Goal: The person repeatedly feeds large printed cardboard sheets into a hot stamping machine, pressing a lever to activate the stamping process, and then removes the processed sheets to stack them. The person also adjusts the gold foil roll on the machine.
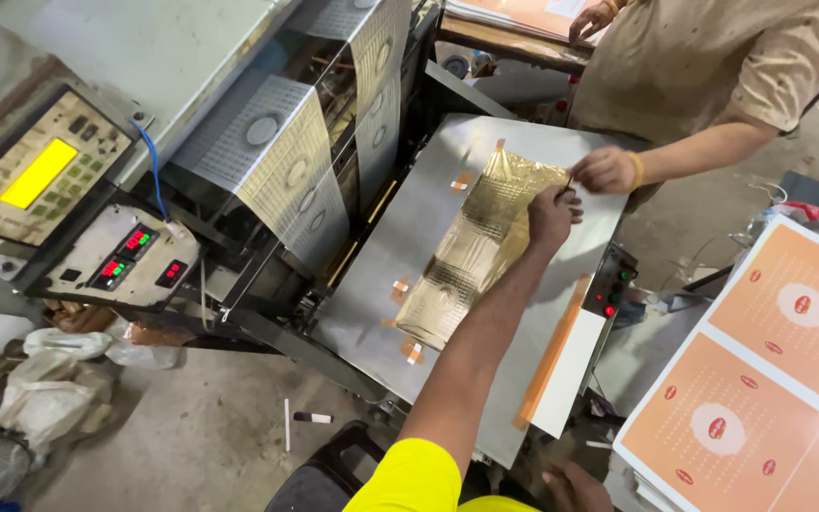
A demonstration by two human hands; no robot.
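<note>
Your left hand (552,216) is out over the tilted grey metal feed plate (428,204) of the machine, fingers curled and pinching the upper right corner of the crinkled gold foil sheet (481,246). The foil lies flat along the middle of the plate, running from your hand down toward the plate's lower left edge. Small orange tape tabs (400,287) sit on the plate around the foil. A long orange strip (555,349) runs down the plate's right side. Your right hand (573,485) is low at the frame bottom, below the plate, only partly seen; can't tell if it's gripping anything. A co-worker's hand (607,171) meets yours at the same foil corner, just right of the plate's top. Left of the plate: control panel with yellow screen (40,173). Right of the plate: stack of orange printed sheets (770,370)
</note>
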